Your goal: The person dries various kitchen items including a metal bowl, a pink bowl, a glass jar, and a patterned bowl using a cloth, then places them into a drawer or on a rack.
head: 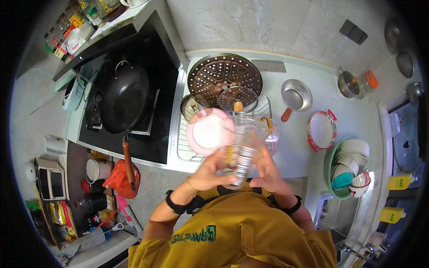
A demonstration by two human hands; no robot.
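Note:
My left hand (211,172) grips the lower part of a clear ribbed glass (243,160), close to my chest. Beside the glass, on its right, is my right hand (268,171), fingers raised; blur hides whether it touches. Just beyond my hands, a pink plate (207,130) leans in a wire dish rack (187,155). A clear glass vessel (273,134) with an amber-coloured handle stands at the rack's right. A glass lid with a wooden knob (238,107) rests against a large perforated steamer tray (224,75); another glass lid (194,107) is at the left.
A wok (125,97) sits on the black cooktop (157,144) at left. To the right are a small steel pan (296,95), a red-handled dish (321,130), and a green basin (328,167) of bowls beside the sink (345,211). A cleaver blade (269,66) lies near the wall.

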